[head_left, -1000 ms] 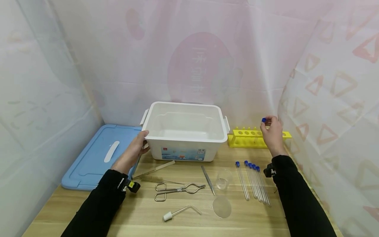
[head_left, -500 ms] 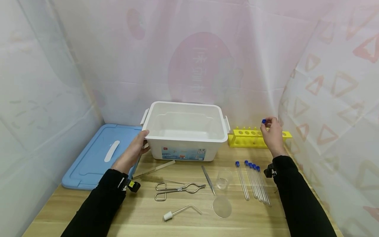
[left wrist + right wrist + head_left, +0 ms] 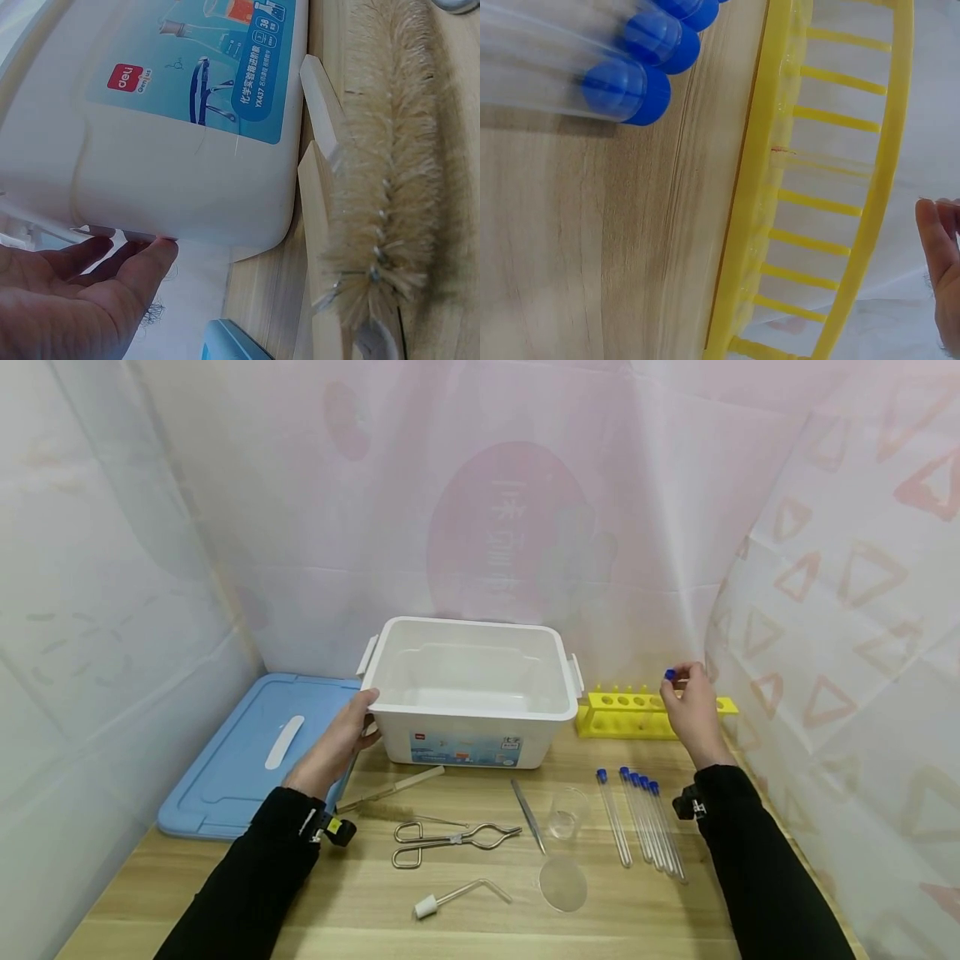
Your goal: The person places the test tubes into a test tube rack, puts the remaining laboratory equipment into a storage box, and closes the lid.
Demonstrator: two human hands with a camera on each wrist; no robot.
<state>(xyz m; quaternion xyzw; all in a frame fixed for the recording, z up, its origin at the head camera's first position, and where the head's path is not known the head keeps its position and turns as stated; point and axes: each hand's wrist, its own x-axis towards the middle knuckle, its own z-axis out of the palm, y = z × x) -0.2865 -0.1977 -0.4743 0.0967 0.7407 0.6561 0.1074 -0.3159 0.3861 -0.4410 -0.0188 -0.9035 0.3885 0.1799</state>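
My left hand grips the left front corner of a white plastic box. In the left wrist view its fingers touch the box's side near the rim. At the right, my right hand pinches a test tube just under its blue cap, above a yellow test tube rack. In the right wrist view a clear tube passes through the rack in line with my fingertips; the cap is out of that view. Several blue-capped test tubes lie in front of the rack.
A blue lid lies left of the box. In front are a wooden test tube clamp, tube brush, crucible tongs, tweezers, clear beaker, round glass disc and bent glass tube with white stopper. Curtains surround the table.
My right hand has moved slightly down with the blue-capped test tube, closer to the rack. My left hand stays in place on the box.
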